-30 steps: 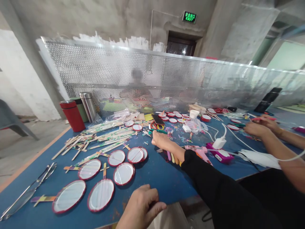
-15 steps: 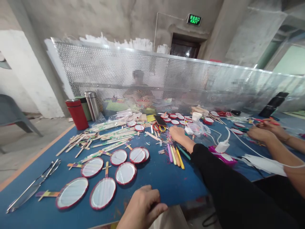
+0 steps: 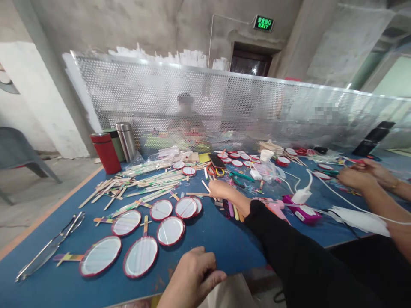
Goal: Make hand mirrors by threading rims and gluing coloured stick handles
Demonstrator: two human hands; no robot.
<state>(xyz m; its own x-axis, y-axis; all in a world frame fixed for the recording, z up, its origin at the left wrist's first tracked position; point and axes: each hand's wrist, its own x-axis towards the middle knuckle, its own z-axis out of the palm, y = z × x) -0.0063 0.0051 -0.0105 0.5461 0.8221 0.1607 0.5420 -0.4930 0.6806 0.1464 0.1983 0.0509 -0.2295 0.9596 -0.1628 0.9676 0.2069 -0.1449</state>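
Note:
My right hand [image 3: 218, 189] reaches over the middle of the blue table, its fingers closed on a wooden stick [image 3: 196, 194] that points left. A second short stick [image 3: 205, 185] slants up beside its fingertips. Beneath my right wrist lie colored pens [image 3: 231, 209], partly covered. Near the front edge, my left hand [image 3: 194, 276] rests with curled fingers and its thumb pointing right; nothing shows in it. Round white discs with red rims [image 3: 170, 231] lie to its left and beyond it, several with crossed-stick handles.
A pile of wooden sticks [image 3: 150, 182] lies behind the discs, near a red bottle [image 3: 105, 153]. Scissors [image 3: 220, 172], a pink glue gun [image 3: 276, 208], white cables and a purple box [image 3: 302, 212] are around my right arm. Another person's hands [image 3: 359, 175] work at the right.
My right hand has moved left and toward me, and a stick now points left from its fingers. The pink glue gun has come into view. My left hand stays put.

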